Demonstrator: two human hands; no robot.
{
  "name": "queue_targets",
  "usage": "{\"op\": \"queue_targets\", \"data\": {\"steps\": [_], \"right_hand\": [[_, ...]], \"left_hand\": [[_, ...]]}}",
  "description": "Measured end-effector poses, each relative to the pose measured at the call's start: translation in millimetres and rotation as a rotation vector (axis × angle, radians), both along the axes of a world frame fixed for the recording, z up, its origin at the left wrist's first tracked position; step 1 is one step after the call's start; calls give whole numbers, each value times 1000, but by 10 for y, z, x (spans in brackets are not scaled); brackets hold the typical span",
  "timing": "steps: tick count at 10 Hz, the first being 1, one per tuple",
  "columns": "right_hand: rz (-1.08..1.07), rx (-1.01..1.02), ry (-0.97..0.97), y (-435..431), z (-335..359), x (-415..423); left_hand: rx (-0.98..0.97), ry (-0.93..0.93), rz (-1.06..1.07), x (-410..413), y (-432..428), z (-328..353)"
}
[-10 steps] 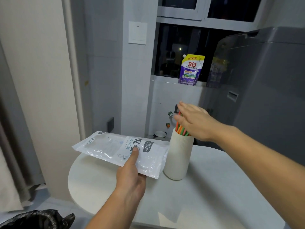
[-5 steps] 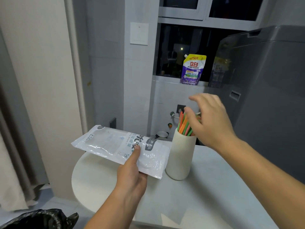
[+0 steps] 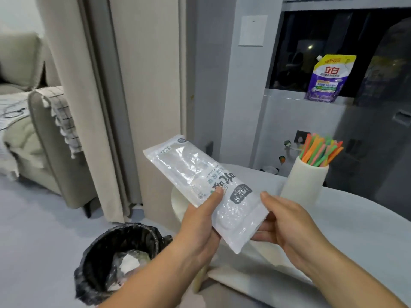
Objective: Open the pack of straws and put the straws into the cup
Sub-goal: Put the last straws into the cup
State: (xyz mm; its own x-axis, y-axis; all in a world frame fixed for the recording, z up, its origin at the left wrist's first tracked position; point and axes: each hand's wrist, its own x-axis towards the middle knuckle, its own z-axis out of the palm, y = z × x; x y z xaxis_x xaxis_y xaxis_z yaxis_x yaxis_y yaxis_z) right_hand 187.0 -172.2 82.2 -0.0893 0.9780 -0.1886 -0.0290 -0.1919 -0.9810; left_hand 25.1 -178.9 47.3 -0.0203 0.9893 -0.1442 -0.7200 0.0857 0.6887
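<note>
Straws (image 3: 320,152) upright in cup (image 3: 304,185) on counter (image 3: 367,230). Pack (image 3: 195,172) looks empty, held in air above counter edge, near bin (image 3: 89,274). Left grip (image 3: 200,221) pinches pack, thumb on top; right grip (image 3: 289,223) loose, fingers under near end, likely steadying before discard.

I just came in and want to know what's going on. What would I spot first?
Probably the bright orange and green straws standing in the white cup on the table, at the right. Right in the middle, the left hand grips a crinkly clear pack, with the right hand reaching under its near end. Below, on the floor, stands a bin lined with a black bag.
</note>
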Motion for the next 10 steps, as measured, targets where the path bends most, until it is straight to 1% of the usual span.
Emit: {"op": "queue_targets", "data": {"steps": [1,2,3,5,6,7,8,9,10], "right_hand": [[87,2,-53,-90,-223,-252],[107,30,-124,-162,-419,-522],[101,36,-174,-205,-596,-772],[151,-88,-248,-178,-923,-1280],[134,-142,-296,-94,-1077,-1524],[136,-196,-320,-58,-1245,-1741],[185,-281,-346,-68,-1385,-1848],[234,-323,-412,-87,-1486,-1815],[237,-268,-481,-111,-1491,-1673]], "left_hand": [[-84,-48,32,-261,-325,-190],[-190,-73,75,-493,-599,-448],[-323,-142,91,-633,-772,-681],[-539,-14,180,-959,-907,-986],[-612,3,170,-1095,-914,-1067],[-676,17,110,-1170,-899,-1186],[-733,11,83,-1182,-875,-1278],[-758,17,61,-1141,-870,-1393],[-759,50,-39,-1047,-851,-1428]]}}
